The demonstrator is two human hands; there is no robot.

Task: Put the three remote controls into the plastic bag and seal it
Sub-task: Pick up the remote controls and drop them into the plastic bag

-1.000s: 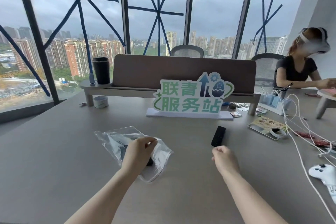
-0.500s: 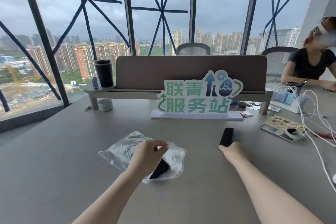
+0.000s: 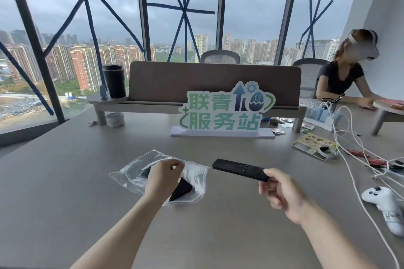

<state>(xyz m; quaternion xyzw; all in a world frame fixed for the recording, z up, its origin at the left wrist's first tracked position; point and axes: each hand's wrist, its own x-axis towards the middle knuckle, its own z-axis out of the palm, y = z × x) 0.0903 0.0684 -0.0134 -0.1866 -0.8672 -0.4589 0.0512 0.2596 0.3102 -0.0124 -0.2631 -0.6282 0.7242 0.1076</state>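
Observation:
A clear plastic bag [image 3: 133,170] lies on the grey table, left of centre. My left hand [image 3: 162,178] pinches its upper edge near the mouth, which faces right. Dark remote controls show inside the bag; one end [image 3: 181,189] sticks out below my hand, the rest is blurred by the plastic. My right hand [image 3: 278,192] grips one end of a slim black remote [image 3: 238,169]. That remote hangs above the table, its far tip pointing left, just short of the bag's right edge.
A green and white sign [image 3: 225,111] stands behind, in front of a brown desk divider [image 3: 214,81]. White cables [image 3: 349,153], a white game controller [image 3: 387,203] and small items crowd the right side. A person [image 3: 345,78] sits at the far right.
My right hand reached the black remote on the table, took hold of it and lifted it left toward the bag. My left hand stayed on the bag's edge.

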